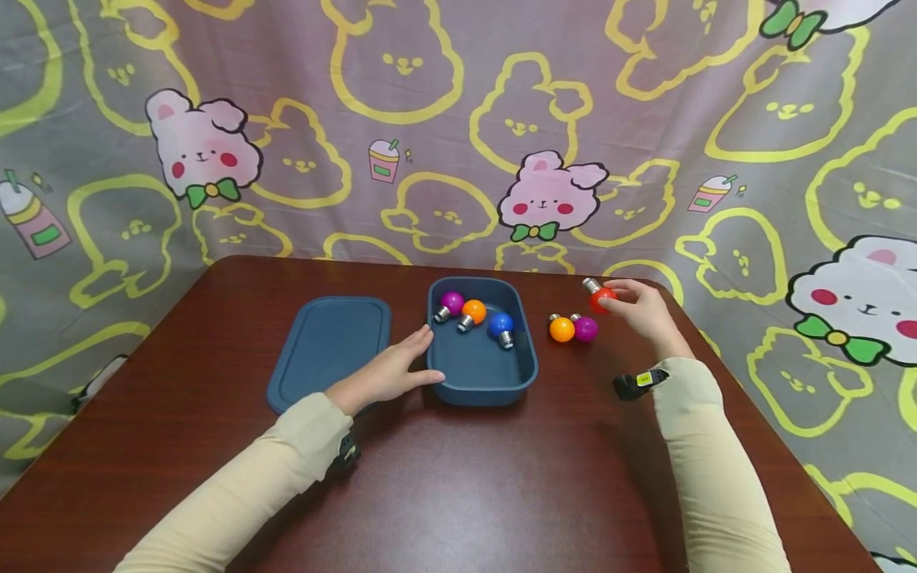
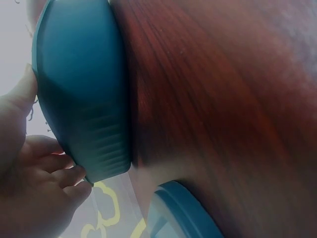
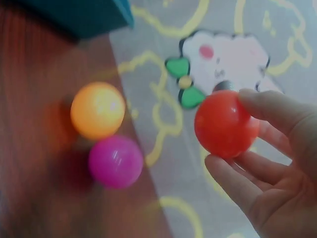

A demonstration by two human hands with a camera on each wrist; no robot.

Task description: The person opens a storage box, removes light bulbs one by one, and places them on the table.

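My right hand (image 1: 645,312) pinches a red light bulb (image 3: 225,125) between thumb and fingers. The bulb is off the table, its metal screw base pointing up and away. Below it, an orange bulb (image 1: 562,330) and a purple bulb (image 1: 586,329) lie side by side on the table. To their left stands a blue-grey rectangular box (image 1: 481,395), lidless, with a purple bulb (image 1: 452,302), an orange bulb (image 1: 474,310) and a blue bulb (image 1: 501,325) inside. My left hand (image 1: 390,372) rests against the box's left side, thumb and fingers spread and touching the rim.
A matching blue-grey lid (image 1: 329,350) lies flat on the brown wooden table (image 1: 458,493), left of the box and close to my left forearm. A patterned curtain (image 1: 430,143) hangs behind the table's far edge and along its right side.
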